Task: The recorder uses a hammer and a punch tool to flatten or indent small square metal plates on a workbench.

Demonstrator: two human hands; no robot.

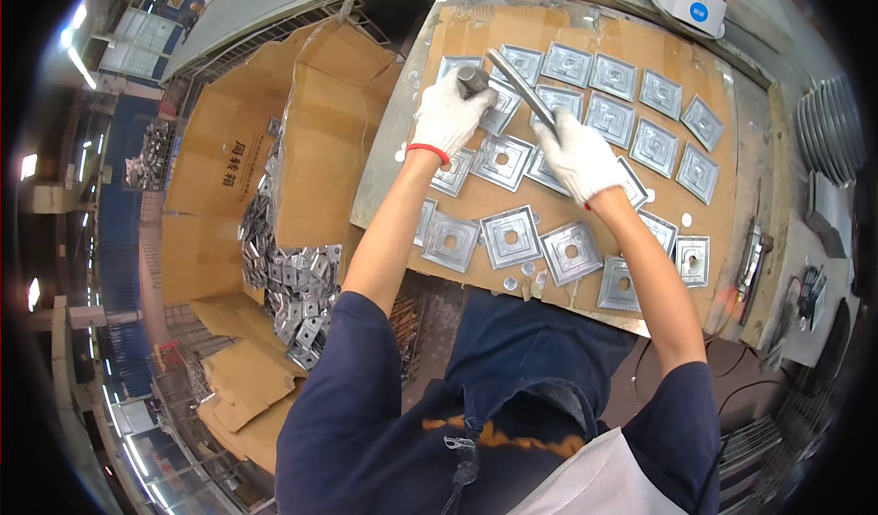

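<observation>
Nearest, a loose row of square metal plates (511, 237) with central holes lies along the near edge of a cardboard sheet (494, 26), which covers much of the worktable (389, 172). Small round discs (510, 284) lie among them. Left of the table stands a large cardboard box (329, 149) holding a heap of small metal pieces (302, 286).

Farther in, both hands wear white gloves with red cuffs. The right hand (581, 158) has its fingers clamped around the near end of a grey metal rod (521, 85), which slants far and left above the plates. To its left, the left hand (453, 117) has its fingers closed around a short dark cylinder (473, 80), near the rod; whether that glove touches the plates beneath, I cannot tell.

Beyond the right hand, more plates, without visible holes, lie in uneven rows. At the far right sits a white box (686, 1) with a blue round mark.
</observation>
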